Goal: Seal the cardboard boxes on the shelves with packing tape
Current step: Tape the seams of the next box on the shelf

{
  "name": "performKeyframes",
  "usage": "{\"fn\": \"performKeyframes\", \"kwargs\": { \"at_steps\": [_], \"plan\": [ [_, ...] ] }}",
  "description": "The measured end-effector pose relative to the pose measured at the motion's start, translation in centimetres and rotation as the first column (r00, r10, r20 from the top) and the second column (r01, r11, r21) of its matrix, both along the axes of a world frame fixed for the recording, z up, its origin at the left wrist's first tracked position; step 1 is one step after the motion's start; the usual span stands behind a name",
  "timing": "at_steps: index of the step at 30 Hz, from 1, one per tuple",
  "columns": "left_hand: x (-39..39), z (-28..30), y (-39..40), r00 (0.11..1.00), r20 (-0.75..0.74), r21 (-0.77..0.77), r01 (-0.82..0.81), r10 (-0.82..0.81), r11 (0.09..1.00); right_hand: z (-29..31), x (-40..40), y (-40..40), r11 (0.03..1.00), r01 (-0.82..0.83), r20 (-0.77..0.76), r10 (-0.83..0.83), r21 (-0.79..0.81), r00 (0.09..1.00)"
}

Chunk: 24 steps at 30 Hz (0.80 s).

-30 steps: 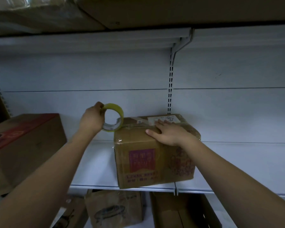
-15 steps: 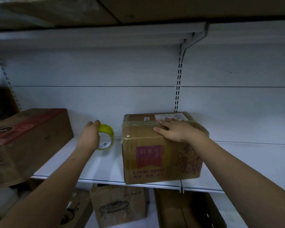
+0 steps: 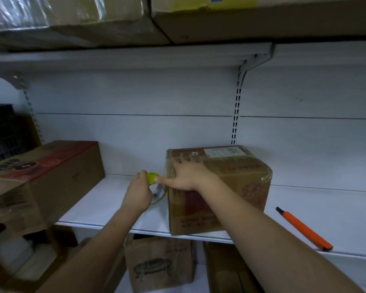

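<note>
On the white shelf (image 3: 106,199) in front of me, near its front edge, sits the small cardboard box (image 3: 237,187) I am sealing, already glossy with clear tape over its top and corners. My right hand (image 3: 187,176) lies flat across the box's top left corner with the fingers spread, and it hides the edge beneath it. My left hand (image 3: 138,192) is curled around the yellow-green tape roll (image 3: 154,182), just left of the box; the hand covers most of the roll, so I cannot make out whether a strip runs from it to the box. A white label (image 3: 225,152) lies on the far part of the box top, but its print is too blurred to read; the red panel on the near face is equally illegible. To the left stands a second, larger box (image 3: 51,180) with a red top and dark lettering I cannot decipher, cut off at the frame's edge. One orange utility knife (image 3: 304,229) lies on the shelf to the right, well apart from the box. Below the shelf I count two more boxes, partly hidden, and above it two large cartons, cropped.
</note>
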<state>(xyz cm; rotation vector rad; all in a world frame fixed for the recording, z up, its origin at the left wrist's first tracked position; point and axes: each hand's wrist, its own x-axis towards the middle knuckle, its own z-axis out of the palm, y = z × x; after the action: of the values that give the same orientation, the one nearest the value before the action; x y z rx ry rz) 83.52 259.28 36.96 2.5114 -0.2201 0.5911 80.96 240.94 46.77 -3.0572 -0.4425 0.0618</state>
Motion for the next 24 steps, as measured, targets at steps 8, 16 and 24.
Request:
{"fn": "performKeyframes", "kwargs": {
  "at_steps": [8, 16, 24],
  "plan": [
    [-4.3, 0.5, 1.3, 0.979, -0.175, -0.079, 0.094, -0.107, 0.992, -0.8, -1.8, -2.3, 0.981, -0.189, 0.077, 0.185, 0.04, 0.98],
    [-12.3, 2.3, -4.1, 0.79, -0.402, -0.521, 0.217, -0.462, 0.825, 1.4, -6.9, -8.6, 0.927, -0.225, -0.049, 0.251, 0.301, 0.967],
    [-15.6, 1.5, -12.8, 0.734, -0.277, -0.935, -0.058, -0.62, 0.349, -2.3, -7.8, -9.7, 0.973, -0.196, 0.384, 0.137, 0.118, 0.913]
  ]
}}
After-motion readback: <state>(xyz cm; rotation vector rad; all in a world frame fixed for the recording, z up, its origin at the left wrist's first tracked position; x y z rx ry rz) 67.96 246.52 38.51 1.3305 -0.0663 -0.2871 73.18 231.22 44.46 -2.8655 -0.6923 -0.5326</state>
